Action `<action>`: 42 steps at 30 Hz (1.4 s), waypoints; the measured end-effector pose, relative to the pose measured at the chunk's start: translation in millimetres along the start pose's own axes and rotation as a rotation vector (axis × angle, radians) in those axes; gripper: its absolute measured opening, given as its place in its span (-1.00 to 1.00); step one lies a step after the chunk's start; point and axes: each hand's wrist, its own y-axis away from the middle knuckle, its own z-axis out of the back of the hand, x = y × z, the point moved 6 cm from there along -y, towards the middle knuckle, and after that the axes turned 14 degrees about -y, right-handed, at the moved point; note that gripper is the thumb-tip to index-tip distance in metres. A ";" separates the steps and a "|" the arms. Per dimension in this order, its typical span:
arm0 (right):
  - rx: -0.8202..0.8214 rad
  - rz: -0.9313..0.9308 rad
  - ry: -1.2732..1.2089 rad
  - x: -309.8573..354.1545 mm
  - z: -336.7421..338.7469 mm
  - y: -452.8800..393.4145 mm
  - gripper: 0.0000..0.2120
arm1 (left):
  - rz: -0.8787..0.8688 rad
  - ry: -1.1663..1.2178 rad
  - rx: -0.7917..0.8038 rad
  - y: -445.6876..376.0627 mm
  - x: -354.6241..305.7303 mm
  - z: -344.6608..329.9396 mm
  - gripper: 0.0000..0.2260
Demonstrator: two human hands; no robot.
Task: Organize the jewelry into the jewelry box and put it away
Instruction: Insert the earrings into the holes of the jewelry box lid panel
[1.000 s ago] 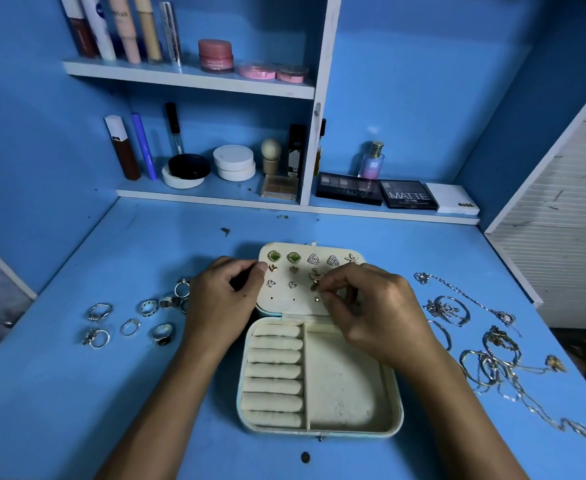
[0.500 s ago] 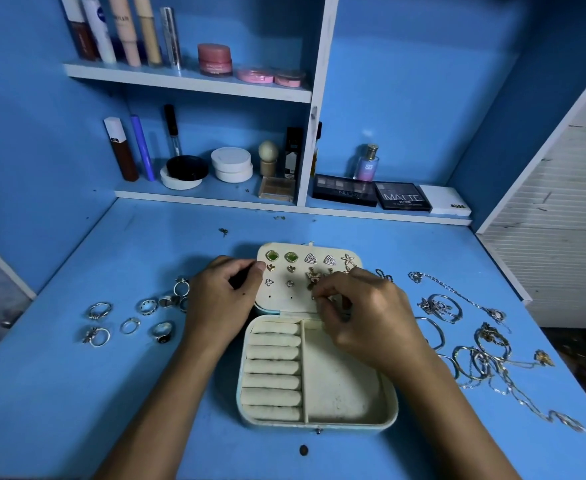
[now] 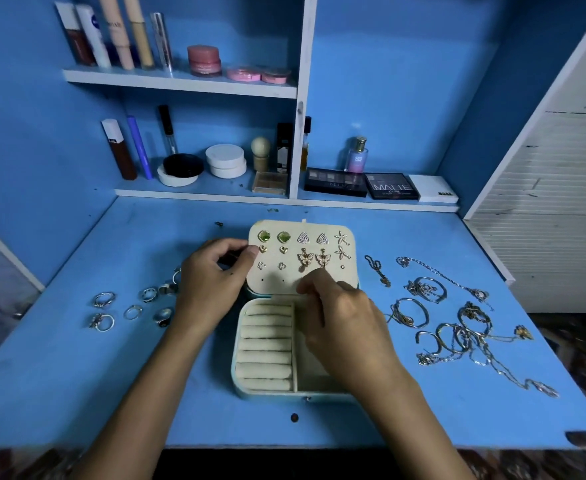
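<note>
While the jewelry box lies open at frame centre on the blue table, your left hand pinches the left edge of its earring panel, grip narrow on that edge. Your right hand sits at the panel's lower edge, fingers curled; can't tell if that grip holds anything. Butterfly earrings pinned mid-panel. Rings loose at left, necklaces and bangles tangled at right. Ring rolls bare.
</note>
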 end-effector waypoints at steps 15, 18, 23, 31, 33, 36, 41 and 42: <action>-0.273 -0.479 -1.111 9.3 -20.9 30.6 -0.82 | -0.041 0.128 0.072 23.2 -17.7 21.4 -0.91; -0.279 -0.522 -1.203 6.9 -18.6 31.7 -0.84 | -0.024 0.137 0.086 20.6 -16.8 20.4 -0.93; -0.306 -0.553 -1.282 3.7 -15.1 31.7 -0.83 | 0.030 0.154 0.103 17.3 -15.4 18.0 -0.97; -0.375 -0.709 -1.534 -0.9 -19.6 37.2 -0.87 | 0.034 0.150 0.098 15.3 -11.2 15.7 -0.96; -0.380 -0.725 -1.579 0.1 -21.8 37.8 -0.88 | 0.032 0.138 0.094 15.0 -10.8 15.8 -0.95; -0.378 -0.720 -1.591 2.8 -21.4 37.0 -0.88 | 0.032 0.126 0.096 15.0 -9.8 15.8 -0.92; -0.366 -0.719 -1.585 4.0 -21.2 35.4 -0.88 | 0.027 0.131 0.091 15.5 -10.7 16.6 -0.95; -0.364 -0.722 -1.586 4.1 -21.2 35.4 -0.88 | 0.024 0.132 0.090 15.9 -11.1 16.8 -0.94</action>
